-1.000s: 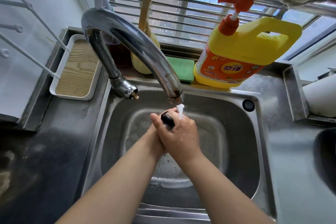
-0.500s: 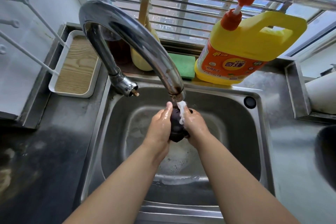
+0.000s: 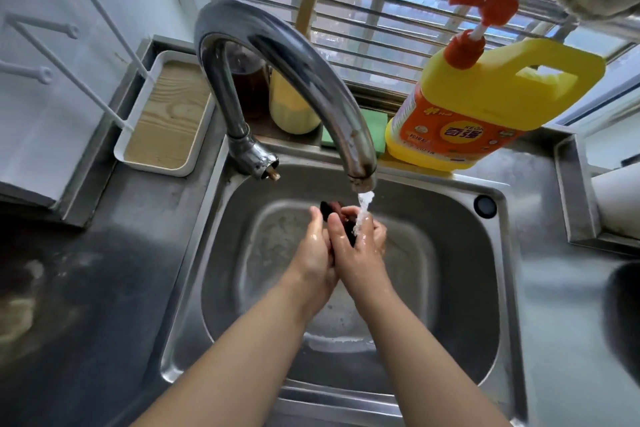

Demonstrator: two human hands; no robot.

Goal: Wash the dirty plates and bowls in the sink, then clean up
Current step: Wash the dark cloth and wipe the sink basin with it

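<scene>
Fingers [image 3: 372, 229] of the right hand [image 3: 360, 253] curl round a small dark thing [image 3: 348, 230], and the left hand [image 3: 313, 253] presses against it from the other side, its fingers fairly straight and pointing up the frame. What the dark thing is I cannot tell; most of it is hidden between the two wet palms at the centre of the frame. Water [image 3: 364, 210] falls from the tap [image 3: 277, 80] spout just above, landing on the right hand's knuckles. Both hands are held over the steel sink [image 3: 450, 288], whose basin fills the lower middle of the frame, with a shallow puddle near the drain below the wrists. No plates or bowls show in the basin. At the upper right stands a yellow soap jug [image 3: 485, 107] with a red pump, and a green sponge [image 3: 375, 128] lies just left of it, partly behind the spout. A white tray [image 3: 166, 114] with a wooden base sits at the upper left.
</scene>
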